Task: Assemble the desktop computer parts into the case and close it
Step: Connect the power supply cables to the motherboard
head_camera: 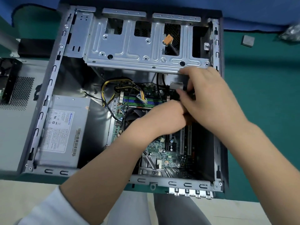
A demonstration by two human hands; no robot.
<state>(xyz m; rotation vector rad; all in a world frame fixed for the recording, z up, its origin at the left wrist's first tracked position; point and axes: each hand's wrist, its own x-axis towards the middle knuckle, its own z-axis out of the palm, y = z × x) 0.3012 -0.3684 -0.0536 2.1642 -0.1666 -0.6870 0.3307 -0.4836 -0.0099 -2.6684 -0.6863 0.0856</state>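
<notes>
The open grey computer case (48, 101) lies flat on a green mat. Inside it are the green motherboard (162, 148), the silver power supply (65, 130) at the left and a metal drive cage (129, 51) across the far side. Both my hands are inside, over the board's far right part. My right hand (209, 101) curls its thumb and fingers round a small grey connector (176, 85) just below the cage edge. My left hand (164, 117) sits under and against it; its fingers are hidden.
A yellow-and-black cable bundle (113, 83) ends in a loose white plug (142, 99) over the memory slots. An orange plug (168, 39) shows through the cage. The case's side panel (14, 127) lies at the left. A small grey square part (248, 41) and a blurred bag (292, 33) lie at the far right.
</notes>
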